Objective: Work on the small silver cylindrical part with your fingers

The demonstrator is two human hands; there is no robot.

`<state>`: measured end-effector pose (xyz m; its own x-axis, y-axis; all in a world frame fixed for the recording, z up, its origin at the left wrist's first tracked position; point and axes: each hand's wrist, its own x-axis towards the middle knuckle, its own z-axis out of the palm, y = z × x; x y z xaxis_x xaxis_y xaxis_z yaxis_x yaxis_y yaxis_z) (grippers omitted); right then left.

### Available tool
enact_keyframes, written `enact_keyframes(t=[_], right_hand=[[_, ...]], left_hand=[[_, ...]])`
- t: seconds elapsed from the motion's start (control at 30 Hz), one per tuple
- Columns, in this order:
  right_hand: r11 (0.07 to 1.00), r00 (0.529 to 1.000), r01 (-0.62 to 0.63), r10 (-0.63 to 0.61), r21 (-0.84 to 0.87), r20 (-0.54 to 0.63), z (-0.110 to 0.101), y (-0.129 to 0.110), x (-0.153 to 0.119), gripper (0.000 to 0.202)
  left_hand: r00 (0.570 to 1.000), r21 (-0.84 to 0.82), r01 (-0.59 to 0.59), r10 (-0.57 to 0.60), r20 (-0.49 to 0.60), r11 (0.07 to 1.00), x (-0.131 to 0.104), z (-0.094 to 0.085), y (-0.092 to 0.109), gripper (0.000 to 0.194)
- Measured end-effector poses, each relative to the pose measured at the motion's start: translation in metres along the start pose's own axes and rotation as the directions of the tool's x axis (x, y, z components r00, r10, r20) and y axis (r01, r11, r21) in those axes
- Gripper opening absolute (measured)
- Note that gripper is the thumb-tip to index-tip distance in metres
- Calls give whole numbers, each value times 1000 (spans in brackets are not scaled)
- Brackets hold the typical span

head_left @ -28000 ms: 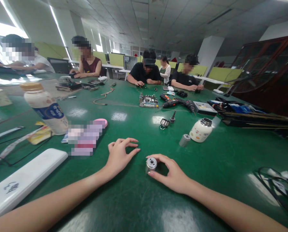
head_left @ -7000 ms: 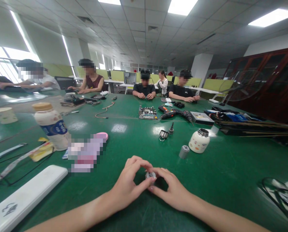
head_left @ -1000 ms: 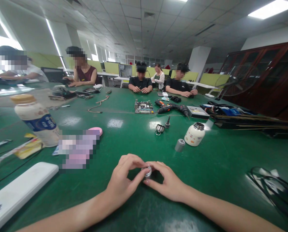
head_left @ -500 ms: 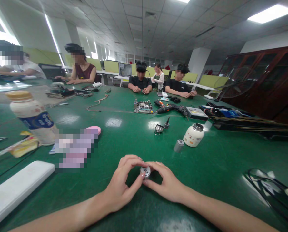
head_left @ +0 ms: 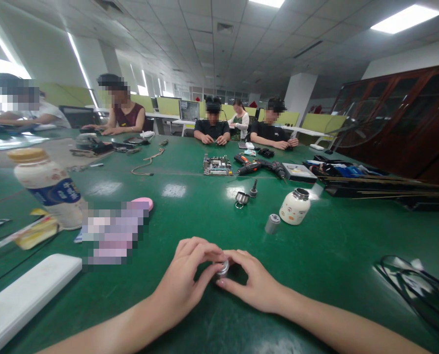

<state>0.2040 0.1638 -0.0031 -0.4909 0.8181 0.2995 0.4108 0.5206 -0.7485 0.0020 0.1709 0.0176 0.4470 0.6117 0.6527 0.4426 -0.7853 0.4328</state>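
Observation:
A small silver metal cylinder point(head_left: 223, 270) stands at the front middle of the green table, between my two hands. My left hand point(head_left: 186, 270) arches over it from the left, closed in a pinch with thumb and fingertips at its top edge. From the right, my right hand point(head_left: 256, 282) curls its thumb and fingers around the side. Fingers hide much of the cylinder's top. Farther right is a grey metal cylinder point(head_left: 273, 224), beside an uncapped cream bottle point(head_left: 295, 206). Behind these lie a small metal cup-shaped part point(head_left: 242, 197) and a dark-tipped part point(head_left: 253, 189).
A circuit board point(head_left: 218, 165), power drills point(head_left: 250, 166) and a grey box point(head_left: 299, 172) lie farther back. At left are a milk bottle point(head_left: 49, 189), a pink item point(head_left: 143, 204) and a long white case point(head_left: 29, 300). Black cables point(head_left: 399, 280) lie right. Several people sit beyond.
My left fingers have come further over the cylinder's top, which shows less now. My right hand stays around its side. The view has shifted slightly.

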Motion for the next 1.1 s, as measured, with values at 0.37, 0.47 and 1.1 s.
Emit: enact_keyframes(t=[0.37, 0.47, 1.1], right_hand=[[999, 999, -33, 33, -12, 11, 0, 2, -1, 42], [999, 999, -38, 38, 1, 12, 0, 3, -1, 42], [995, 995, -83, 85, -56, 46, -1, -3, -3, 39]], left_hand=[[983, 78, -44, 57, -172, 996, 6, 4, -6, 20], [980, 42, -12, 21, -199, 999, 3, 4, -10, 14], [972, 181, 197, -216, 90, 963, -5, 3, -56, 25]])
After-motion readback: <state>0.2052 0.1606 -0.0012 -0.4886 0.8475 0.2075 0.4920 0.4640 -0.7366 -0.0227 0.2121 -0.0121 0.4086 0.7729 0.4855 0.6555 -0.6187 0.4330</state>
